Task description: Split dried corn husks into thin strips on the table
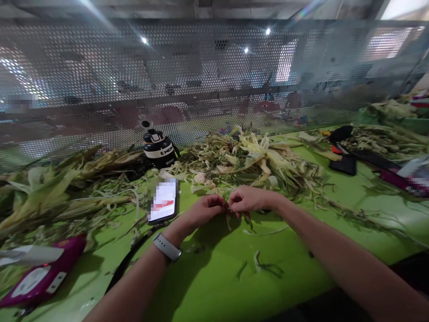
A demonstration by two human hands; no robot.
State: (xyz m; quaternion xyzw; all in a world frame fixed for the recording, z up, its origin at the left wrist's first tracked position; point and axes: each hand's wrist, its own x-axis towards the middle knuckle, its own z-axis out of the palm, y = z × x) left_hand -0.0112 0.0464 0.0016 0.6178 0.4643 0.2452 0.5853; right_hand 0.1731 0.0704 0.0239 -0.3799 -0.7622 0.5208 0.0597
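My left hand (pixel 205 211) is closed in a pinch, its fingertips meeting those of my right hand (pixel 250 200) just above the green tabletop (pixel 214 273). The right hand is closed as well, fingers curled down. What they pinch is mostly hidden; thin pale and greenish bits show under the fingertips. Directly behind the hands lies a heap of plant waste with leafy stalks (pixel 268 156) and pale yellow-green husk-like leaves. In front of them, a pale curled strip (pixel 257 260) lies on the table.
Left of my hands lies a lit phone (pixel 163 200), with a black bottle (pixel 160 150) behind it. Purple devices sit at left (pixel 50 268) and right (pixel 398 181). More leafy stalks (pixel 43 192) cover the left side. A perforated metal screen (pixel 201 76) stands behind.
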